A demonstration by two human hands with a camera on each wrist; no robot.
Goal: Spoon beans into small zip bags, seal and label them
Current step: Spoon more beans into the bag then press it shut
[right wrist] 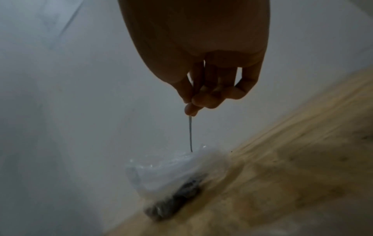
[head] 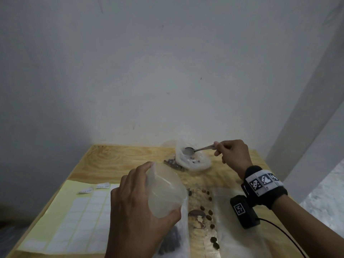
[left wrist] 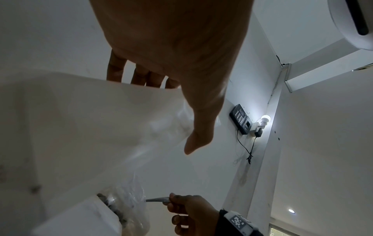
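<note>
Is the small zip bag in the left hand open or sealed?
Open: the left hand holds the small zip bag with its mouth spread wide, and it looks empty.

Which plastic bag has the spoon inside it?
The crumpled bag of beans at the table's far edge. The right hand dips the spoon into it; the left hand holds an empty zip bag.

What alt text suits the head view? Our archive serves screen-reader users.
A left hand holds an empty clear zip bag open above a wooden table, while the right hand dips a spoon into a plastic bag of beans. A label sheet lies at left.
</note>
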